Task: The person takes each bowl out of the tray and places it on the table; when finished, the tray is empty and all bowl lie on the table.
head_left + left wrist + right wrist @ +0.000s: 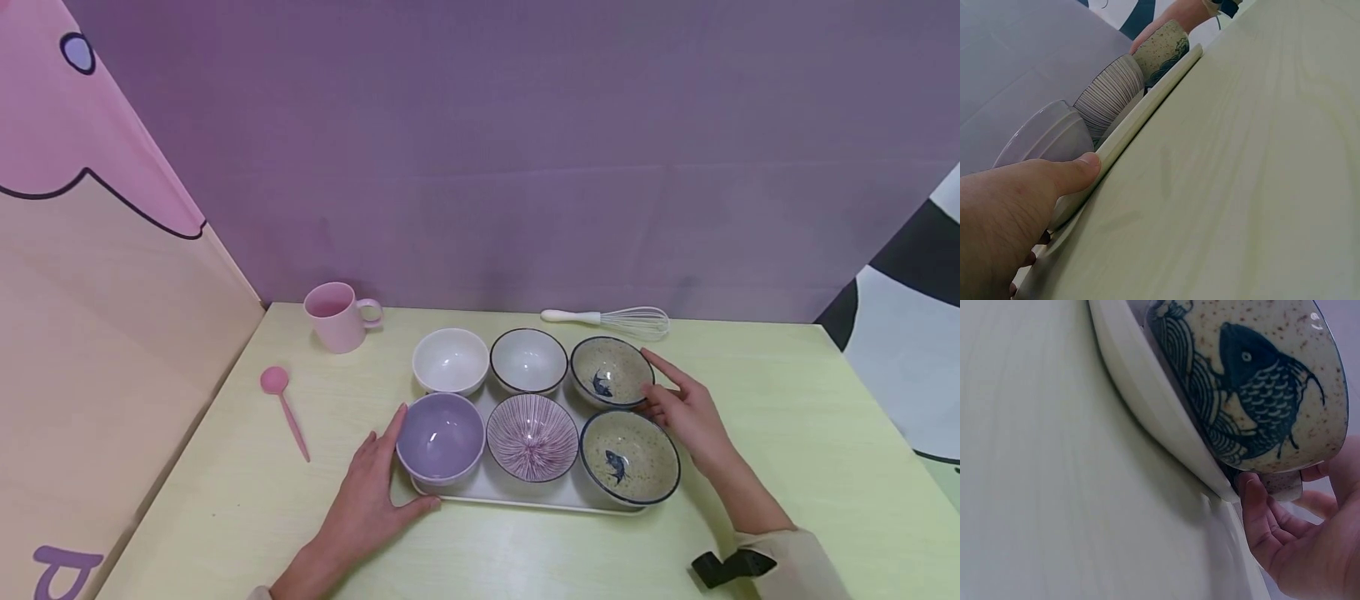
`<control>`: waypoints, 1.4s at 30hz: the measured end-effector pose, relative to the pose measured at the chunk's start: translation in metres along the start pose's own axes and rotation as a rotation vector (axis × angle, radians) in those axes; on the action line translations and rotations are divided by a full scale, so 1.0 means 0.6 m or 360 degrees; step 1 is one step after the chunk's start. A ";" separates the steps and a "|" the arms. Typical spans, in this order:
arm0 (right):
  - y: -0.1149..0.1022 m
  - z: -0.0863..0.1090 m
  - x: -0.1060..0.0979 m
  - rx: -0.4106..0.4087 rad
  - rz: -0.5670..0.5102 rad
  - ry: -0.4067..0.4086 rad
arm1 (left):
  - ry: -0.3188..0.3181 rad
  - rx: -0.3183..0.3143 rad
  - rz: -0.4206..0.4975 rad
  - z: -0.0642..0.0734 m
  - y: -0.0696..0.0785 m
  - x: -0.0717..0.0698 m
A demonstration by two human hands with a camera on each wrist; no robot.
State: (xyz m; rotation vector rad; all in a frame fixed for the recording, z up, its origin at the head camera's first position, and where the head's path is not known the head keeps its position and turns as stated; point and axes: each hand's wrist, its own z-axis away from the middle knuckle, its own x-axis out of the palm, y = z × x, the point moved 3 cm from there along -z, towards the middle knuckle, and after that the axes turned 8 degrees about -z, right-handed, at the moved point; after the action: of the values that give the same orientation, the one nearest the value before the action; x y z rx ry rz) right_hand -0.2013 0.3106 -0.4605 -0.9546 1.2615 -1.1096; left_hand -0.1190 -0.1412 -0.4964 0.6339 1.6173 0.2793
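Six bowls sit in two rows on a white rectangular tray (525,500). My left hand (375,492) grips the tray's front left corner, its thumb on the rim in the left wrist view. Its index finger lies beside the lavender bowl (441,437). My right hand (690,412) holds the tray's right side, fingertips against its edge and beside the rear speckled bowl (611,371). The front speckled bowl (630,457) bears a blue fish. A purple-striped bowl (532,437) stands front centre; behind are a plain white bowl (450,362) and a dark-rimmed white bowl (528,361).
On the pale wooden table (225,508), a pink mug (337,321) stands at the back left. A pink spoon (285,408) lies left of the tray. Behind the bowls lies a white whisk (611,318), near a purple backdrop (480,167).
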 end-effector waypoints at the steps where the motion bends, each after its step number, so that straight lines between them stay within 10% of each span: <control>1: 0.000 0.000 0.000 0.0004 -0.0007 0.0016 | 0.0000 0.0002 0.0002 0.000 0.000 0.000; 21: -0.015 0.008 -0.033 -0.0091 -0.0379 0.0113 | 0.0040 0.0061 -0.0003 -0.001 0.001 -0.001; 42: 0.021 0.037 -0.145 -0.0140 -0.0686 0.0318 | 0.0049 0.0093 -0.0006 0.002 0.002 -0.001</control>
State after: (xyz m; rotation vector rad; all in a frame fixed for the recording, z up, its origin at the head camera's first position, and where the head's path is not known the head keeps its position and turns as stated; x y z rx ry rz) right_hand -0.1762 0.3968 -0.4507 -1.2436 1.3062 -1.5239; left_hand -0.1174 -0.1408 -0.4952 0.6738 1.6612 0.2404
